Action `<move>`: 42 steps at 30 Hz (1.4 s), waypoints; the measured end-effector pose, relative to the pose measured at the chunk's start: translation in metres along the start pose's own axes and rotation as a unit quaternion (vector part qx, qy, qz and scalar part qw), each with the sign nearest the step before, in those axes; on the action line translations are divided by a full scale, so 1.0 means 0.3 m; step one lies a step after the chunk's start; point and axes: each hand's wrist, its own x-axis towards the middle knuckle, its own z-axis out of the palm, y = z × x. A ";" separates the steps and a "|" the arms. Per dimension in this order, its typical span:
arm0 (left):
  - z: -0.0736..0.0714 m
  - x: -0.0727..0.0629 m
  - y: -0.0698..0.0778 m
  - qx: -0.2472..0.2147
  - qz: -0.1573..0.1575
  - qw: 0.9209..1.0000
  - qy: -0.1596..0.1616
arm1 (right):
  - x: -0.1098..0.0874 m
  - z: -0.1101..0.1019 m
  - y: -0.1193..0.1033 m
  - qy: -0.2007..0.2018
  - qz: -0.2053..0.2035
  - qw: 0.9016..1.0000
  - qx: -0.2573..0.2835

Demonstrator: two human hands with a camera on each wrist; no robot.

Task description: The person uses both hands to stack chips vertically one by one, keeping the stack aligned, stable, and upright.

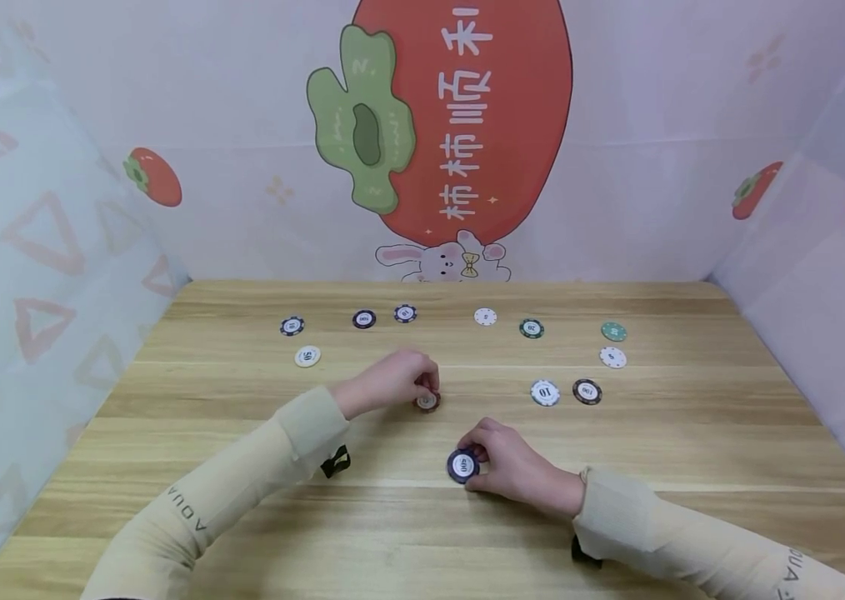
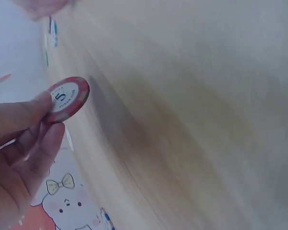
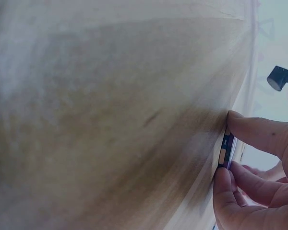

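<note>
My left hand pinches a red poker chip marked 5 between thumb and fingers, and the left wrist view shows it tilted over the wood. Nearer the front, my right hand grips a dark poker chip marked 500 by its edges. In the right wrist view that dark chip appears edge-on, close over the table surface, thumb on one side and fingers on the other.
On the wooden table, several chips lie spread toward the back. Among them are a cream chip at left, a white 10 chip and a black 100 chip at right. A printed cloth wall stands behind.
</note>
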 end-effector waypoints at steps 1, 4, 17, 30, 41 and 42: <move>0.003 -0.005 0.004 -0.014 -0.004 1.000 0.000 | -0.001 0.000 -0.001 0.000 0.000 1.000 0.001; 0.011 -0.019 0.014 -0.058 -0.021 0.998 -0.001 | -0.002 0.001 -0.001 0.000 -0.002 1.000 -0.001; 0.029 -0.072 0.045 -0.154 -0.063 0.986 -0.008 | -0.002 0.003 0.003 0.002 -0.008 1.000 -0.003; 0.084 -0.103 0.045 -0.291 -0.144 0.945 -0.046 | -0.005 0.002 -0.001 0.001 -0.010 1.000 -0.001; 0.121 -0.109 0.063 -0.352 -0.179 0.917 -0.053 | -0.005 0.001 -0.003 0.007 -0.013 1.000 0.000; 0.124 -0.110 0.065 -0.357 -0.180 0.915 -0.053 | -0.005 0.001 -0.004 0.008 -0.013 1.000 0.001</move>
